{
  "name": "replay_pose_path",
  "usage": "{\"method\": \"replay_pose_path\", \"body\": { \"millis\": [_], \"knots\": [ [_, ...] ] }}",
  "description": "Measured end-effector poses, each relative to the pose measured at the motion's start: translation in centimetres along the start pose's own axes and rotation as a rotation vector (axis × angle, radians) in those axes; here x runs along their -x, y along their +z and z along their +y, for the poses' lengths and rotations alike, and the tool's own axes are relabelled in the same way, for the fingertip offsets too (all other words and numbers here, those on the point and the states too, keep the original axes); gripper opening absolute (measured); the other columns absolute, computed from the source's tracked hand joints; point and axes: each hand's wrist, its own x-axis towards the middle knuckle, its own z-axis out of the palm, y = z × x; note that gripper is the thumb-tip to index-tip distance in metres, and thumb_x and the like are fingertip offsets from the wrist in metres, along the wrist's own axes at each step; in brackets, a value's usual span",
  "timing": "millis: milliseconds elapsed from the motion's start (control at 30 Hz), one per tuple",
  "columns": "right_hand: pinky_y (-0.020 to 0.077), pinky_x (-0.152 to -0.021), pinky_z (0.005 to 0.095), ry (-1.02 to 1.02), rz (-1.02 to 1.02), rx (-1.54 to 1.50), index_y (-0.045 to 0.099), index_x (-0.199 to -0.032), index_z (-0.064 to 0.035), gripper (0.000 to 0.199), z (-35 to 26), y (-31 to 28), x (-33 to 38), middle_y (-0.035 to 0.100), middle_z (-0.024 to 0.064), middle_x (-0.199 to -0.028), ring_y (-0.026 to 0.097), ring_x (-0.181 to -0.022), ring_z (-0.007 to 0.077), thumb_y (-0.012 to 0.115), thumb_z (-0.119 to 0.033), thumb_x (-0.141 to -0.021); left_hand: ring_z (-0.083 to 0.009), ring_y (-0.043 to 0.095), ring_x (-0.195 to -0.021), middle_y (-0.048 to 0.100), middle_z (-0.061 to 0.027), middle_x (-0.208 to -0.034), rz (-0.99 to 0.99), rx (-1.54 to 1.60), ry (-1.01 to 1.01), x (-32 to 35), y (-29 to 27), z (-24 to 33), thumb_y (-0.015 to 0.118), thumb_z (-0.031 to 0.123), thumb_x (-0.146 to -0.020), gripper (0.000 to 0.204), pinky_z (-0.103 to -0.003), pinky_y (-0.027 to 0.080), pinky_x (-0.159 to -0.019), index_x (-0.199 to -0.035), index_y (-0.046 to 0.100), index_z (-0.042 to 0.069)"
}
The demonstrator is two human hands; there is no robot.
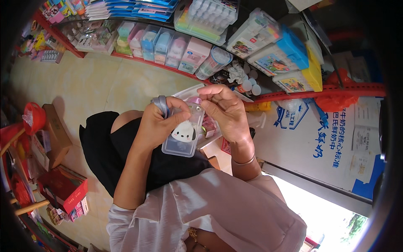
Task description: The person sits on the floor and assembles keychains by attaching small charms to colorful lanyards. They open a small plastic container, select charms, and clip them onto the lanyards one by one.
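Head view: above the lap (pixel 103 145), the left hand (pixel 157 119) has its grip pinched on a clear puppy-face card case (pixel 179 145). Beside its top, the right hand (pixel 228 113) meets a pink strap (pixel 194 100); whether it pinches, or attachment is done, I cannot tell.

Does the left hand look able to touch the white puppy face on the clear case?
Probably yes: the left hand is at the clear case, its thumb close to the puppy face, and nothing seems in between.
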Motion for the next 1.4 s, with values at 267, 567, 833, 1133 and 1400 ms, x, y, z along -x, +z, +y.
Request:
{"method": "replay_pose_path", "body": {
  "millis": [267, 567, 833, 1133, 1400],
  "knots": [
    [0.0394, -0.066, 0.0227, -0.12, -0.268, 0.365, 0.067, -0.095, -0.0009, 0.02, -1.2, -1.4, -0.7, 0.055, 0.0024, -0.093, 0.05, -0.077, 0.0087, 0.052, 0.01, -0.087, -0.0041, 0.052, -0.073, 0.061, 0.0007, -0.083, -0.053, 0.066, 0.045, 0.4, -0.5, -0.2, 0.07, 0.003, -0.084, 0.01, -0.019, 0.041, -0.062, -0.089, 0.062, 0.0],
    [0.043, -0.069, 0.0281, -0.27, -0.368, 0.765, 0.066, -0.092, -0.0023, 0.018, -3.5, -1.2, -0.6, 0.053, 0.0077, -0.09, 0.054, -0.079, 0.0184, 0.058, 0.007, -0.079, -0.0038, 0.051, -0.074, 0.061, 0.0015, -0.084, -0.103, 0.008, 0.085, 0.4, -0.1, -0.1, 0.067, 0.001, -0.086, 0.007, -0.019, 0.041, -0.064, -0.09, 0.062, 0.001],
    [0.0446, -0.068, 0.0298, -0.216, -0.312, 0.722, 0.063, -0.089, -0.0012, 0.014, -2.7, -0.6, -0.6, 0.054, 0.0067, -0.085, 0.056, -0.076, 0.0187, 0.07, -0.002, -0.077, -0.0043, 0.052, -0.078, 0.061, 0.0008, -0.087, -0.069, 0.006, 0.127, 0.4, -0.1, 0.1, 0.066, 0.001, -0.086, 0.012, -0.018, 0.042, -0.067, -0.095, 0.06, 0.002],
    [0.0461, -0.068, 0.0282, -0.162, -0.169, 0.695, 0.059, -0.089, 0.001, 0.009, -3.9, -1.7, -1.4, 0.06, 0.0091, -0.083, 0.058, -0.073, 0.0154, 0.064, -0.003, -0.082, -0.0052, 0.055, -0.076, 0.06, -0.0004, -0.085, 0.023, 0.116, -0.001, 0.7, 0.5, 1.3, 0.074, 0.0, -0.077, 0.035, -0.021, 0.045, -0.066, -0.106, 0.054, 0.003],
    [0.0444, -0.06, 0.0335, -0.245, -0.345, 0.92, 0.058, -0.085, -0.0005, 0.015, -4.7, -1.0, -2.9, 0.059, 0.012, -0.072, 0.058, -0.064, 0.0248, 0.066, -0.011, -0.078, -0.0019, 0.049, -0.065, 0.058, 0.0037, -0.073, -0.007, 0.015, 0.015, 0.7, 0.0, 0.4, 0.08, 0.002, -0.072, 0.023, -0.019, 0.039, -0.055, -0.085, 0.061, 0.002]
  ]
}}
